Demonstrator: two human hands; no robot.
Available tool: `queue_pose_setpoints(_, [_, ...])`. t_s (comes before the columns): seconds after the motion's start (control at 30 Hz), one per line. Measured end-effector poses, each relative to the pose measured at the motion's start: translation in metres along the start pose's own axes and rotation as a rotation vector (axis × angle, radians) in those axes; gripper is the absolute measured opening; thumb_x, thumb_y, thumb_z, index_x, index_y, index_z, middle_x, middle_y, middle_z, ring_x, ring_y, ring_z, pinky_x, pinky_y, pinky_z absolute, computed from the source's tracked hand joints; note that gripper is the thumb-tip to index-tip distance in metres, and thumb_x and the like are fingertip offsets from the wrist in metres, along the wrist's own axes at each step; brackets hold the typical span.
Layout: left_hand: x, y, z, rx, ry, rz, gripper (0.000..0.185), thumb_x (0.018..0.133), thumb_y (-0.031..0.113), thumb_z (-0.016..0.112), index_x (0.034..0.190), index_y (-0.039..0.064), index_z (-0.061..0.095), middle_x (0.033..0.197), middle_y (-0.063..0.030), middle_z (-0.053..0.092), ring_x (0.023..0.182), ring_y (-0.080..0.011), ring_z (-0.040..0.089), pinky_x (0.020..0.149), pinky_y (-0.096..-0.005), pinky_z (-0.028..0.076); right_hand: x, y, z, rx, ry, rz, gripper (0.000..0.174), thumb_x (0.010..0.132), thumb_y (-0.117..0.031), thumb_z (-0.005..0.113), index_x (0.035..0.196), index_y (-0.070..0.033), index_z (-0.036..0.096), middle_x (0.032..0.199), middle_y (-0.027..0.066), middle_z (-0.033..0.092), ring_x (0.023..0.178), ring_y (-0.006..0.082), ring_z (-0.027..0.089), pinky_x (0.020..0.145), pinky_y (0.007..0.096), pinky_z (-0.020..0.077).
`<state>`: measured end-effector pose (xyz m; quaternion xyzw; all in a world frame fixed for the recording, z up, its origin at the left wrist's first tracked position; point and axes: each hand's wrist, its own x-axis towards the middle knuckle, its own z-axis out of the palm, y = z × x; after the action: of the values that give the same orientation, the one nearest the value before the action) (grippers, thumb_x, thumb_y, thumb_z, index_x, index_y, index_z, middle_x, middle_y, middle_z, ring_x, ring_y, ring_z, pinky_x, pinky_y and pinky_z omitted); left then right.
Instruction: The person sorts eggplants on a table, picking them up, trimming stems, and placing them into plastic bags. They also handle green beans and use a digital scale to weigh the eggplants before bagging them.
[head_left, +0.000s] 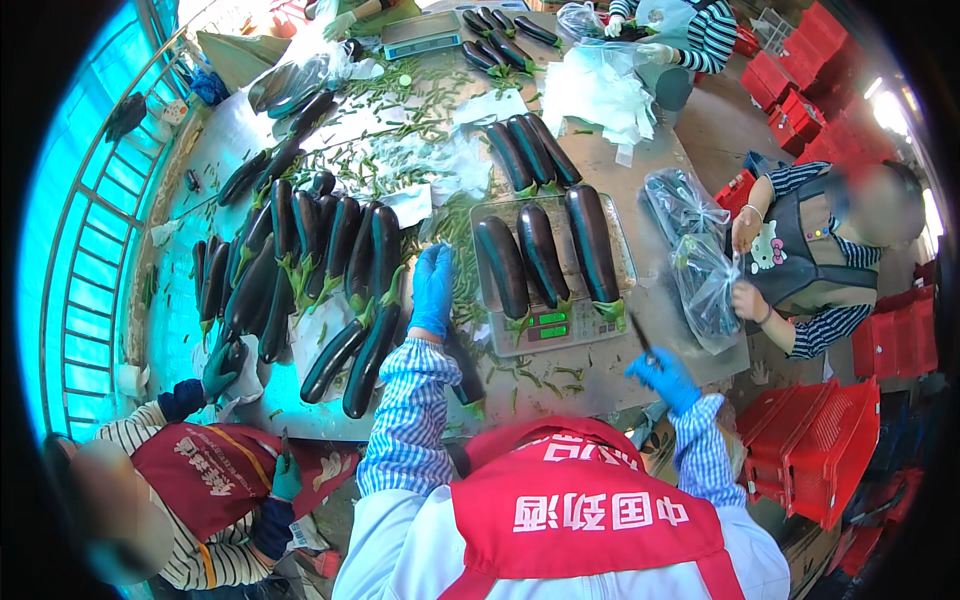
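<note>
My left hand (433, 289), in a blue glove, is raised over the table between the eggplant pile (330, 247) and a digital scale (555, 330). Its fingers are bunched together, and whether anything is inside them cannot be seen. A single eggplant (466, 367) lies partly behind my left forearm. My right hand (664, 379), also blue-gloved, grips a knife (640, 334) whose dark blade points up and left, near the scale's front right corner. Three eggplants (541, 255) rest side by side on the scale's pan, green stems towards me.
Three more eggplants (534, 154) lie beyond the scale. Cut stem trimmings (390, 135) litter the table (585, 397). At right, a co-worker's hands (750, 301) hold a clear bag of eggplants (705, 292). At left, another co-worker's gloved hand (286, 476) holds a knife. Red crates (814, 442) stand right.
</note>
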<state>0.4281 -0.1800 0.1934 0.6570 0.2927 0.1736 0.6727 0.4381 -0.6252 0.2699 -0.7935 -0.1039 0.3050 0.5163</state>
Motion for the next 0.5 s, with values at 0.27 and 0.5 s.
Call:
queue_pose_setpoints(0.27, [-0.015,-0.012,0.014,0.035,-0.108,0.065,0.043,0.1,0.034,0.058,0.134,0.007,0.055,0.118,-0.0041,0.061,0.097,-0.0158,0.06,0.083,-0.0307,0.05,0.071,-0.062,-0.024,-0.011,0.212,-0.307,0.024,0.089,-0.022,0.076,0.093,0.0,0.068,0.085,0.007,0.071,0.078,0.0096,0.062,0.07,0.0283,0.0497])
queue_pose_setpoints(0.5, [-0.014,0.003,0.055,0.163,-0.162,0.002,0.048,0.094,0.034,0.069,0.128,0.003,0.056,0.114,-0.0053,0.062,0.097,-0.0144,0.057,0.083,-0.027,0.047,0.112,-0.027,-0.021,0.163,0.449,-0.187,0.021,0.086,-0.019,0.078,0.083,0.0,0.069,0.076,0.0044,0.069,0.071,0.0099,0.062,0.067,0.0286,0.0504])
